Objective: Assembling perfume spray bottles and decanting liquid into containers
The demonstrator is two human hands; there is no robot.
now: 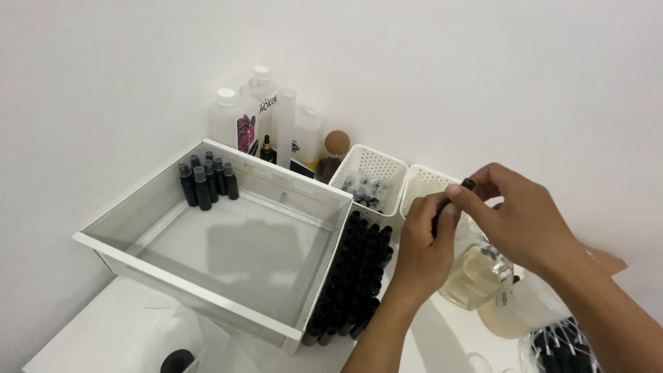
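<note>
Forearms: mine filled the lower right, nearest the lens.
Left hand (425, 242): I had it closed round a small black bottle (439, 220), mostly hidden.
Right hand (514, 217): my fingertips pinched its black cap (469, 184), probably a sprayer top.
Place: over the clear flask (478, 276), beside the white basket (423, 185).
Handling: light, slick, small; I gripped the body, not the cap.

Small bottling workspace: vial rows (352, 276), jugs (238, 121).
</note>
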